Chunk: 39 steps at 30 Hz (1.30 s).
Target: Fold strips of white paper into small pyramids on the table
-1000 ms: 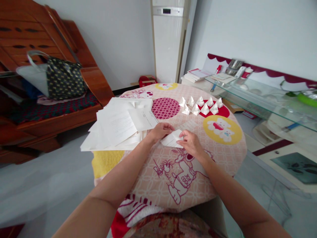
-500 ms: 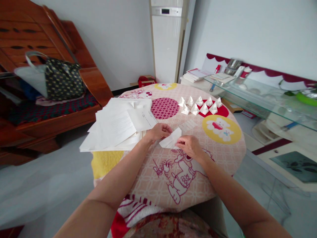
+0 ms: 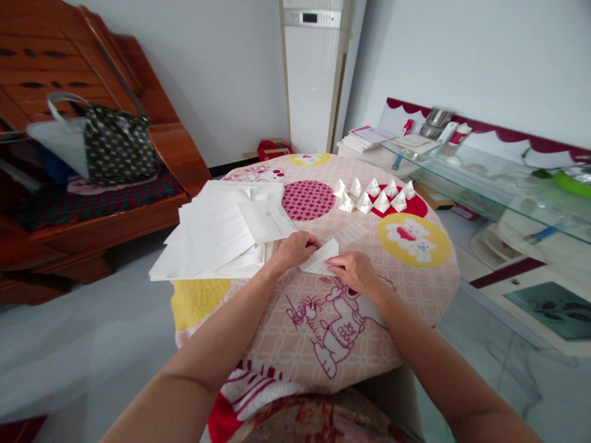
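A small folded sheet of white paper point(image 3: 322, 256) lies low over the patterned tablecloth point(image 3: 295, 332), between my two hands. My left hand point(image 3: 298, 248) pinches its left edge, fingers curled together. From the right, my right hand point(image 3: 351, 269) grips the lower right side between thumb and fingers. Just behind, a flat pale strip point(image 3: 351, 232) with faint marks rests on the cloth. Several folded white paper pyramids point(image 3: 381, 202) stand in two rows farther back on the right. A stack of white paper sheets point(image 3: 203, 246), some printed, lies left of my left hand.
To the right stands a glass-topped cabinet point(image 3: 498, 184) with booklets point(image 3: 362, 139) and containers. A wooden bench point(image 3: 178, 161) with a patterned bag point(image 3: 117, 144) is at the left. A tall white air conditioner point(image 3: 310, 80) stands in the back corner.
The paper has tipped down slightly toward the cloth, and my left hand has pressed a little lower and closer to it. My right hand keeps nearly the same place.
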### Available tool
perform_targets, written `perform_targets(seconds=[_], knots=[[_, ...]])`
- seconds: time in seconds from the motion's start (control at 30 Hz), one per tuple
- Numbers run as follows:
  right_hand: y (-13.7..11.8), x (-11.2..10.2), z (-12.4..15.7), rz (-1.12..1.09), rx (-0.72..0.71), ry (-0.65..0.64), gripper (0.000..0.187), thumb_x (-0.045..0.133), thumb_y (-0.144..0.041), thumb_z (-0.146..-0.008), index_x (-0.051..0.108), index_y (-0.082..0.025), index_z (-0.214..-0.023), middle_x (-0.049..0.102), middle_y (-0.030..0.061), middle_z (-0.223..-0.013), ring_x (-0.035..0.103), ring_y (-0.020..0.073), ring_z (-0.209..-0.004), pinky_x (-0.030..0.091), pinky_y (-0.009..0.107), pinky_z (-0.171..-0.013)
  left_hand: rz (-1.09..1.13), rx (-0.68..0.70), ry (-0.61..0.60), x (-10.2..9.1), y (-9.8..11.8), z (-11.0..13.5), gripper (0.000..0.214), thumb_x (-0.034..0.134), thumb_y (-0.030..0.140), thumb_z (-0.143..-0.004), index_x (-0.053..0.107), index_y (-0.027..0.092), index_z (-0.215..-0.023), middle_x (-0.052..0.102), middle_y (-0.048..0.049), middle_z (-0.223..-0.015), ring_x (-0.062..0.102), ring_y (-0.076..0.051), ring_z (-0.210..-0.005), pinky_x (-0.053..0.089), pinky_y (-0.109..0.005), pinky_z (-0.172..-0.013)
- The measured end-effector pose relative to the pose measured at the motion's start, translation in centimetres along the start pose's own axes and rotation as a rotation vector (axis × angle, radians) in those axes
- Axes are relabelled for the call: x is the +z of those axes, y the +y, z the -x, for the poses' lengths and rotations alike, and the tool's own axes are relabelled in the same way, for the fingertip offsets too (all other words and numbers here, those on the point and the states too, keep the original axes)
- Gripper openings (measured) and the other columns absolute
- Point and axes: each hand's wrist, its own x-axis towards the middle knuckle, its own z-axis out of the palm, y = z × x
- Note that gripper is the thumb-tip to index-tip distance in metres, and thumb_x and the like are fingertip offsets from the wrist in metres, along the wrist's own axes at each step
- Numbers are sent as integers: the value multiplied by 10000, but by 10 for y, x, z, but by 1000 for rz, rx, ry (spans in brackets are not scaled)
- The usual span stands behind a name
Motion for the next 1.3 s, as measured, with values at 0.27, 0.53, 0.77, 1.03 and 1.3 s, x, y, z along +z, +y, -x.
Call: perform_targets(seconds=[0.27,0.53,0.77,1.03,1.3], knots=[[1,1,0,-5,-5,11,178,715,-321,-870,741,-256,-706,689,32,-679,638,209,-716,397,286,-620,-114,-64,21,6,9,11,234,656,291,-892,776,147,-751,657,-29,-649,549,-159,-628,356,-273,-627],[3,-1,-1,-16,-3,19,179,740,-322,-857,750,-243,-697,671,27,-640,618,193,-677,387,282,-595,-229,-118,28,20,20,9,118,689,257,-865,774,176,-879,735,-62,-815,645,-207,-791,440,-289,-746],[7,-3,-1,-4,-13,26,168,742,-307,-842,762,-231,-693,655,20,-613,584,175,-637,384,283,-593,-255,36,57,25,12,-4,115,661,189,-891,744,190,-970,727,-87,-993,660,-231,-955,477,-301,-876],[10,-1,-3,151,-10,62,156,659,-197,-877,762,-206,-760,689,24,-685,585,167,-642,381,284,-627,-249,91,59,27,13,3,143,605,188,-929,748,188,-932,710,-82,-970,661,-223,-967,486,-298,-902],[17,-1,-21,391,-174,278,339,549,-104,-915,714,-156,-1207,646,186,-1300,575,314,-1174,464,442,-993,-125,0,98,25,12,-3,231,658,134,-855,773,173,-1051,767,-87,-1079,682,-228,-1001,499,-308,-966]])
